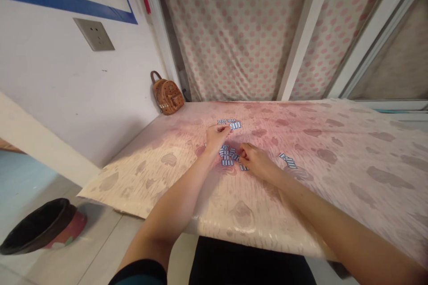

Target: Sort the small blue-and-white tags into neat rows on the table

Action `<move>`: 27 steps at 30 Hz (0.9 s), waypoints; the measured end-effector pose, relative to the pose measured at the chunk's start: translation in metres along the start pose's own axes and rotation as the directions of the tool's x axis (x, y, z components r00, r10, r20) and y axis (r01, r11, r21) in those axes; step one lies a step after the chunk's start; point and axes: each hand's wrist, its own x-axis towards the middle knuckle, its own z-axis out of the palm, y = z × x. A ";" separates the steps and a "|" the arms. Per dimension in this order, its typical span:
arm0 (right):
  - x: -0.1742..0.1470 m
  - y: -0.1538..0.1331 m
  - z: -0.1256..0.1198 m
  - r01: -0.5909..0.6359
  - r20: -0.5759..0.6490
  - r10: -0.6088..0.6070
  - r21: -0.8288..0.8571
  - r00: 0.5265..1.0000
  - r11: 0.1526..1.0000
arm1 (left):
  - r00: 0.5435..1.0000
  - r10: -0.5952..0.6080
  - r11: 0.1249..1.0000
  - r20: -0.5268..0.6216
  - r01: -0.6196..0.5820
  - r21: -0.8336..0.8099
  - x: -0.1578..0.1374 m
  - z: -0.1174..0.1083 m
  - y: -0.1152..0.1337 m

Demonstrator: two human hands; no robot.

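White and blue small pieces (227,162) lie heaped in the middle of the patterned surface (334,205) I am looking down on, some overlapping, turned several ways. On my feed the left hand (217,138) reaches past this heap to a far group (236,124) of the same pieces, set roughly in rows; its fingers are bent at the near edge of that group, and I cannot tell whether they are clamped on a piece or only touching. I see the right hand (256,159) curled at the right edge of the heap, fingers folded inward, with what they may grip hidden from me. Well apart, to the right of that hand, I have a short slanting row (288,160) of pieces lying by itself. At the back left corner a brown backpack-shaped bag (168,96) leans by the wall (123,67), and behind the surface I can make out a dotted curtain (234,31)
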 end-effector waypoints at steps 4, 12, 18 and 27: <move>0.001 0.015 -0.012 0.010 -0.058 -0.013 -0.051 0.998 0.999 | 1.000 -0.011 1.000 0.002 0.011 0.026 -0.001 0.000 0.001; -0.005 0.026 -0.032 0.081 0.260 -0.099 0.079 0.961 0.994 | 1.000 0.008 0.999 0.022 -0.009 0.046 0.003 -0.001 -0.007; -0.007 0.021 -0.028 0.126 0.271 -0.136 0.054 0.953 0.991 | 0.999 0.011 0.998 0.041 -0.014 0.065 0.002 0.000 -0.008; -0.007 0.010 -0.033 0.117 0.120 -0.141 0.192 0.983 0.975 | 0.997 0.008 0.999 0.072 -0.012 0.053 -0.003 0.001 -0.005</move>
